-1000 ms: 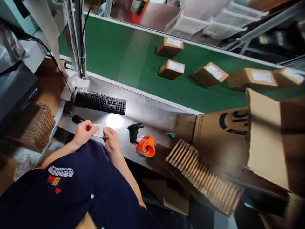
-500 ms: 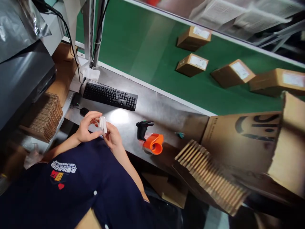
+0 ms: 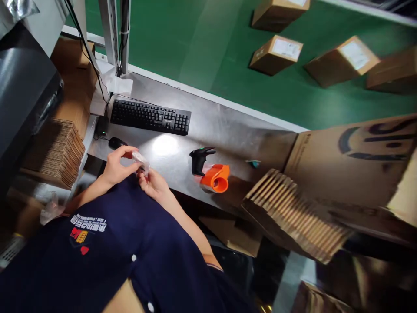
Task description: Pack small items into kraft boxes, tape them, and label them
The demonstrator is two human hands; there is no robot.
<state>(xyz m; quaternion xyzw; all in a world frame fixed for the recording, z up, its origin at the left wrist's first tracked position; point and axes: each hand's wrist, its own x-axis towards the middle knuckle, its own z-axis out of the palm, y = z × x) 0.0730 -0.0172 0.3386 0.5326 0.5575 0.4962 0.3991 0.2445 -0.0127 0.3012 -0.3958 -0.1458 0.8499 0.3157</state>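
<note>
My left hand (image 3: 117, 167) and my right hand (image 3: 153, 182) meet at the near edge of the steel worktable (image 3: 211, 130), close to my dark blue shirt. Between them they pinch a small clear plastic packet (image 3: 140, 160), the left hand from above and the right from below. Both hands have their fingers closed on it. A black mouse (image 3: 116, 142) lies just left of the left hand, and a black keyboard (image 3: 150, 117) sits behind it.
A black barcode scanner (image 3: 199, 159) and an orange tape dispenser (image 3: 216, 178) stand mid-table. Flat cardboard stacks (image 3: 293, 213) lie right, and another stack (image 3: 55, 152) left. A large open carton (image 3: 355, 161) sits far right. Several labelled boxes (image 3: 276, 54) ride the green conveyor (image 3: 202, 48).
The packet has been turned and lowered between my hands, from flat to edge-on to tilted. The view has tipped downward and the boxes on the belt have shifted.
</note>
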